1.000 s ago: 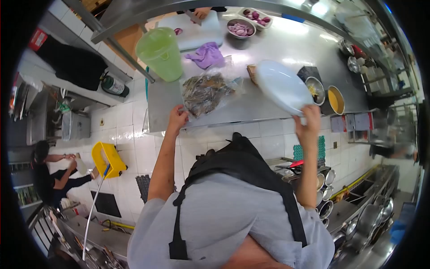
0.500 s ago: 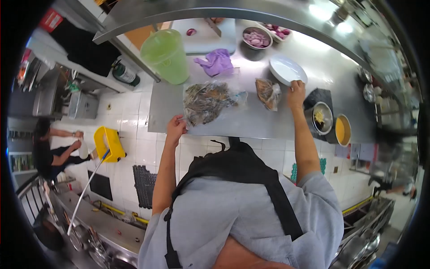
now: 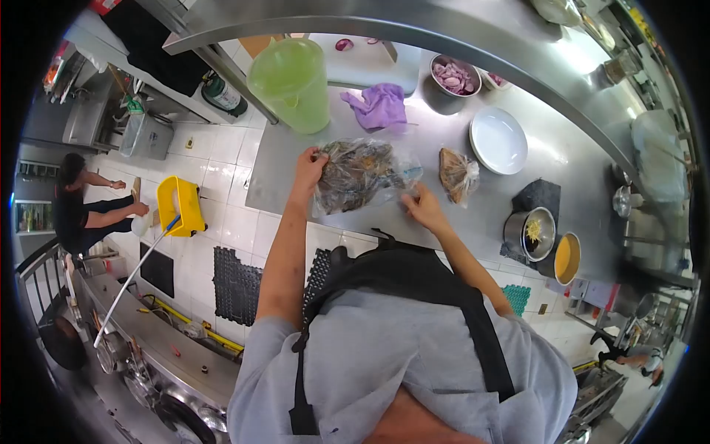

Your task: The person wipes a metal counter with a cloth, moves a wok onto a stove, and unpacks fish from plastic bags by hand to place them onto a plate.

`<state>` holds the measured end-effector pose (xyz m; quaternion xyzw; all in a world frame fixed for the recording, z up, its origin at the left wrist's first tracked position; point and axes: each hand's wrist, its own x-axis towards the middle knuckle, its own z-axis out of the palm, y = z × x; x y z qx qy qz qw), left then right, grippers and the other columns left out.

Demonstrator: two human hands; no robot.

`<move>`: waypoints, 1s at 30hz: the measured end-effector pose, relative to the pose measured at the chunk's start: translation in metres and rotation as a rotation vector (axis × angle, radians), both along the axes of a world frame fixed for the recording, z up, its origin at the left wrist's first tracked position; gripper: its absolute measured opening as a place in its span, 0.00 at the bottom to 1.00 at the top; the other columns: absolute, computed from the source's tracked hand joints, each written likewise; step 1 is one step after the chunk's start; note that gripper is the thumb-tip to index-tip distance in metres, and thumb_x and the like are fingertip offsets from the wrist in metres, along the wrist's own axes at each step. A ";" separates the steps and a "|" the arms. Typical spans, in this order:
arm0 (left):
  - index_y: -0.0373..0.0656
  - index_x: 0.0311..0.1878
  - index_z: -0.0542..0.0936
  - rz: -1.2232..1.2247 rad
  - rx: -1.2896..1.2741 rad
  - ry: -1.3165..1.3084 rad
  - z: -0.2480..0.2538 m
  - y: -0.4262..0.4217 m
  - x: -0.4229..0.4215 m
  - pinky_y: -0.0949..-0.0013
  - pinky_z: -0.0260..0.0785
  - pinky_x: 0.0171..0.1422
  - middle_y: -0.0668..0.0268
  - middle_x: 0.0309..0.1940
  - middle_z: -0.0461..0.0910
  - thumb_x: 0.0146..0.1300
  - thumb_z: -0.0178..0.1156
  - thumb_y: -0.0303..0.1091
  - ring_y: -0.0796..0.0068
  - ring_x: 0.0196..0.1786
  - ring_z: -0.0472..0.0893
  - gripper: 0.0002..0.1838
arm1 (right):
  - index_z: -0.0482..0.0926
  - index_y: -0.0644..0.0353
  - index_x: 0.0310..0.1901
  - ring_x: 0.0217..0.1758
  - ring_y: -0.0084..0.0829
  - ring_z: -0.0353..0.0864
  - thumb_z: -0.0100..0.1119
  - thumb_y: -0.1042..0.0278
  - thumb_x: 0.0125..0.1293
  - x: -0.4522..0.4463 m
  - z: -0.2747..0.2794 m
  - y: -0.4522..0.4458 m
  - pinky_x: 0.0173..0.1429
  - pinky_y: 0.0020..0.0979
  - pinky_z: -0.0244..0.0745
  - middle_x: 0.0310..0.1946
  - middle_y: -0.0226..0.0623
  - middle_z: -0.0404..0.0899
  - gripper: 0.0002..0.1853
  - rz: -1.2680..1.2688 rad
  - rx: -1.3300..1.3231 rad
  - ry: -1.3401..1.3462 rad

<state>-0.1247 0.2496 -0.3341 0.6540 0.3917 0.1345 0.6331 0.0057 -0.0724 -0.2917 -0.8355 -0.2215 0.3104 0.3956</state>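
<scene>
A large clear plastic bag [image 3: 359,176] of dark brown, dried-looking food lies on the steel table. At its left edge, my left hand [image 3: 309,174] has its fingers closed on the plastic. My right hand [image 3: 425,209] pinches the bag's loose right end near the table's front edge. Just right of that hand sits a smaller knotted bag [image 3: 458,176] of brown food, touched by neither hand. Beyond it is a white plate [image 3: 498,140]. A purple cloth [image 3: 379,106] lies behind the large bag, beside a green bucket [image 3: 294,92].
A bowl of sliced onions [image 3: 455,76] and a white cutting board [image 3: 403,66] are at the back. Two metal pots stand right, one with yellow shreds [image 3: 534,229], one with orange liquid [image 3: 567,259]. A steel shelf [image 3: 370,21] overhangs. Another person [image 3: 89,203] is left, near a yellow mop bucket [image 3: 181,207].
My right hand has let go of the white plate and moved left to the large bag's right end. My left hand has shifted up along the bag's left edge.
</scene>
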 end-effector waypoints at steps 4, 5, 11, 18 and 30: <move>0.36 0.42 0.81 0.185 0.387 -0.095 -0.019 -0.009 -0.002 0.70 0.70 0.41 0.60 0.33 0.83 0.63 0.66 0.31 0.75 0.35 0.78 0.10 | 0.81 0.64 0.43 0.51 0.46 0.79 0.63 0.70 0.61 0.014 0.000 0.004 0.55 0.43 0.73 0.42 0.49 0.81 0.10 0.084 0.102 -0.647; 0.37 0.41 0.81 0.234 0.651 -0.022 -0.009 -0.015 -0.007 0.69 0.70 0.40 0.60 0.31 0.82 0.63 0.66 0.32 0.75 0.34 0.78 0.09 | 0.81 0.64 0.42 0.52 0.46 0.77 0.62 0.72 0.61 0.016 0.012 0.005 0.56 0.43 0.72 0.43 0.48 0.80 0.09 0.139 0.199 -0.624; 0.39 0.32 0.81 -0.179 0.413 -0.072 0.102 -0.100 0.006 0.63 0.72 0.37 0.61 0.22 0.81 0.64 0.64 0.34 0.67 0.29 0.81 0.09 | 0.81 0.64 0.40 0.53 0.48 0.74 0.56 0.77 0.56 -0.007 0.037 0.038 0.59 0.44 0.71 0.44 0.46 0.78 0.09 0.501 0.392 -0.543; 0.40 0.35 0.81 -0.109 -0.208 -0.219 0.061 -0.113 0.024 0.66 0.73 0.40 0.65 0.28 0.82 0.69 0.60 0.34 0.72 0.32 0.80 0.08 | 0.82 0.66 0.45 0.49 0.51 0.79 0.55 0.72 0.62 -0.023 0.035 0.036 0.55 0.45 0.74 0.43 0.49 0.81 0.12 0.496 0.299 -0.363; 0.42 0.38 0.78 -0.194 0.003 -0.111 0.073 -0.097 0.021 0.72 0.70 0.27 0.72 0.22 0.76 0.69 0.61 0.34 0.82 0.22 0.75 0.06 | 0.83 0.63 0.52 0.45 0.51 0.83 0.67 0.66 0.59 0.033 0.026 0.061 0.52 0.45 0.77 0.41 0.49 0.83 0.19 0.386 -0.045 -0.538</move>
